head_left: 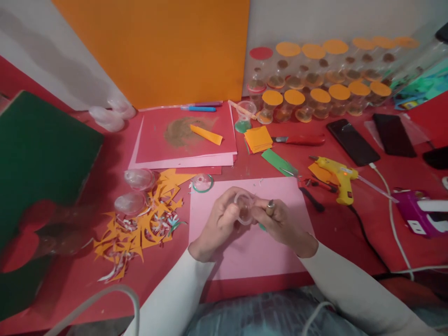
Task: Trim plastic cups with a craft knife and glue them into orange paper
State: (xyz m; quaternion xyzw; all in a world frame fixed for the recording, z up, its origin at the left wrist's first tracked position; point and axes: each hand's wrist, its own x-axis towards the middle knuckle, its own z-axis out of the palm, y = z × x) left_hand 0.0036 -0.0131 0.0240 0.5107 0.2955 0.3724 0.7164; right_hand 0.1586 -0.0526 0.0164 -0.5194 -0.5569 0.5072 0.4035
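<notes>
Over a pink sheet (224, 259), my left hand (224, 217) grips a small clear plastic cup (244, 209), its round mouth facing up toward me. My right hand (275, 219) closes around a slim tool with a metal end (270, 205), whose exact kind is hidden by the fingers. The thumb and fingertips of that hand also touch the cup's right rim. A bit of green shows beneath the right hand. Just beyond the left hand lies a clear domed lid with a green rim (202, 183).
Orange paper scraps (147, 228) and clear cups (130, 203) lie left. Hourglass-shaped plastic pieces with orange discs (320, 95) stand back right. A yellow glue gun (338, 176), phones (353, 141), a red-handled cutter (304, 139), orange squares (258, 139) and cables lie right.
</notes>
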